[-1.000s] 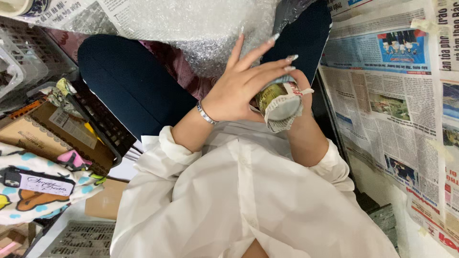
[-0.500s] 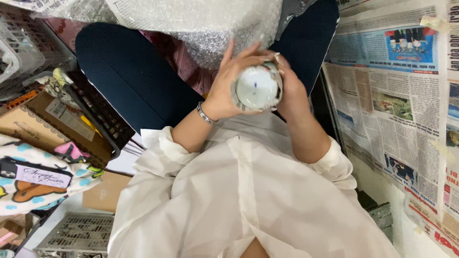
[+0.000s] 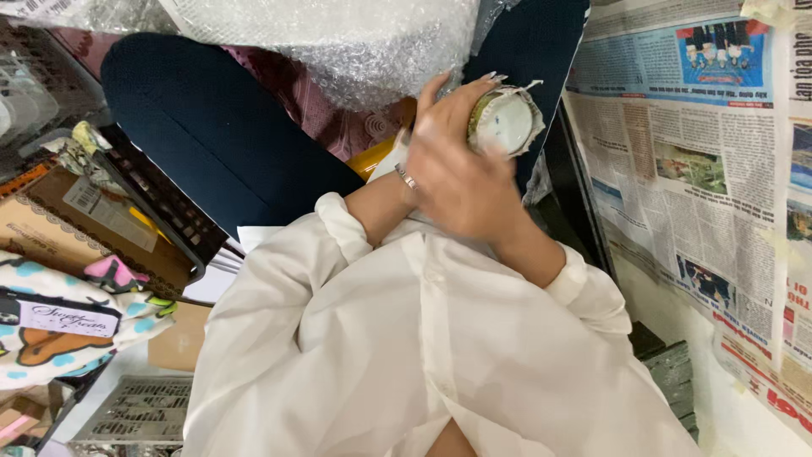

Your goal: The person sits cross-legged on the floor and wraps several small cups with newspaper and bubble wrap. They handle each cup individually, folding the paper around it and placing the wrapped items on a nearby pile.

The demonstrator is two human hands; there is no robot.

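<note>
Left hand (image 3: pixel 452 161) wrapped round small round candle jar (image 3: pixel 501 121), fingers curled; right hand behind, grip unclear; bubble wrap (image 3: pixel 338 42) above.

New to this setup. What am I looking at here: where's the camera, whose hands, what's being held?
There is no machine here. The one picture comes from a camera worn on a person's head, looking down their own front, so the white shirt fills the bottom and their dark-trousered legs run toward the top.

Both hands meet in the middle. The left hand, with a bracelet at the wrist, wraps over a small round container with a white end and a greenish patterned side. The right hand is mostly hidden behind the left; only its forearm shows, so its grip cannot be judged.

Around them: a sheet of bubble wrap across the lap, newspaper pages spread on the right, and on the left a black plastic crate, a brown cardboard box and a colourful patterned pouch.
</note>
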